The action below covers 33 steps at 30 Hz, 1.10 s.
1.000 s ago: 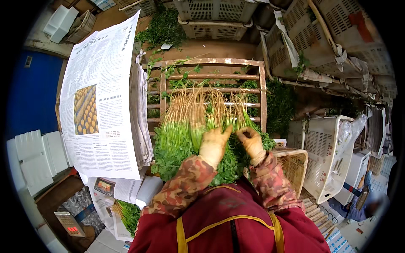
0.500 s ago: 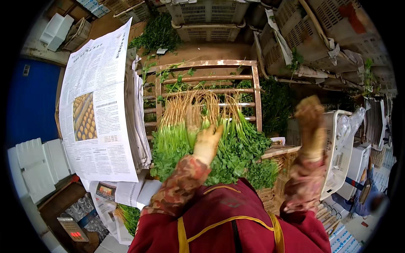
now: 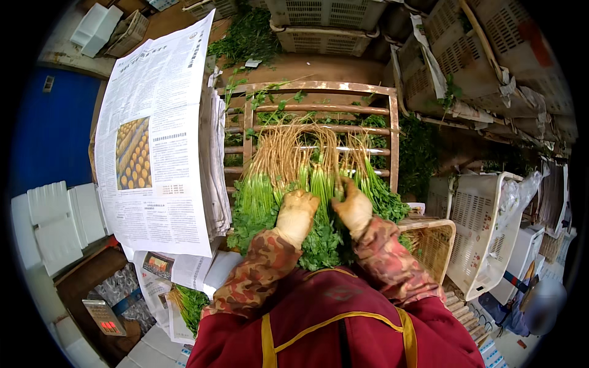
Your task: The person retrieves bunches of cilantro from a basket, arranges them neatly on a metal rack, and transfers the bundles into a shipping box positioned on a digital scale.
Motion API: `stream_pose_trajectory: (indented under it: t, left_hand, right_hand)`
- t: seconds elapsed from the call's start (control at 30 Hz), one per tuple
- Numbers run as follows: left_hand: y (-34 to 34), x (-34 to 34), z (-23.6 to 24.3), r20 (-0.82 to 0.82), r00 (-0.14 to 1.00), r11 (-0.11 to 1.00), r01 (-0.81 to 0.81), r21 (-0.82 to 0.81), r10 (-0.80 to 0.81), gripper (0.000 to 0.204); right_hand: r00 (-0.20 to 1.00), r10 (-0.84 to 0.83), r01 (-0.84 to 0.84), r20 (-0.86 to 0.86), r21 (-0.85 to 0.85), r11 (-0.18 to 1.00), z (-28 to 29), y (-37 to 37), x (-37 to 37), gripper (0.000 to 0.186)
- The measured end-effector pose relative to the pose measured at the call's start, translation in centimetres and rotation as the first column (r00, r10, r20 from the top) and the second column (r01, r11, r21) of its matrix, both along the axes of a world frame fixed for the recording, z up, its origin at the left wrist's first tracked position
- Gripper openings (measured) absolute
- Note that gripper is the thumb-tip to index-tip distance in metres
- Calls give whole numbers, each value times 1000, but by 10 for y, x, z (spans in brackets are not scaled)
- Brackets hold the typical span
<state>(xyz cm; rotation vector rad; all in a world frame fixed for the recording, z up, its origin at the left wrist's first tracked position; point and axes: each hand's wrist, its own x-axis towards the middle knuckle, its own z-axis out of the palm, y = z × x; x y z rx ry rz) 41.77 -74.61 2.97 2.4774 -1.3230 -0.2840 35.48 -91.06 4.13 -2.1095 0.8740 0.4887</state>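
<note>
Leafy greens (image 3: 254, 199) with green stems and long brown roots lie in a row, roots toward the far side, on a rusty metal rack (image 3: 394, 138). My left hand (image 3: 296, 214) is closed over the stems in the middle of the row, knuckles up. Just to its right, my right hand (image 3: 353, 211) curls its fingers around stems and roots of the same middle bunch. Both palms are turned away from view. More greens spread out on either side of my hands, with leaves toward my body.
A stack of newspaper (image 3: 162, 141) stands at the left of the rack. To the right are a tan basket (image 3: 451, 236) and a white plastic crate (image 3: 475, 245). Large crates (image 3: 331, 21) line the far side. Loose greens (image 3: 248, 40) lie on the floor beyond the rack.
My right hand has come in from the right to the middle bunch and closed there. My left hand's fingers, earlier spread, are now curled. The view has shifted slightly.
</note>
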Motion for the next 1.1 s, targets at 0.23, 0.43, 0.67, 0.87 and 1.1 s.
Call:
stream_pose_trajectory:
  t: [0.23,0.43,0.67,0.87,1.1]
  left_hand:
    - [-5,0,-9,-10,999,997,-50,53,51,36]
    - [-34,6,-17,112,993,902,-89,423,46,25]
    - [-40,0,-19,225,966,939,-190,285,127,24]
    - [-40,0,-23,44,960,951,-280,133,277,41]
    - [-32,2,-12,-175,943,947,-304,-99,284,41]
  right_hand:
    - [870,-362,201,334,430,880,-20,-33,-27,54]
    - [934,-70,92,350,-46,995,-15,-64,6,58]
    - [870,97,185,483,-501,845,-39,-92,-7,80]
    - [998,-21,19,-57,-26,999,-17,-68,48,94]
    - [972,-182,93,150,465,880,-72,-79,58,98]
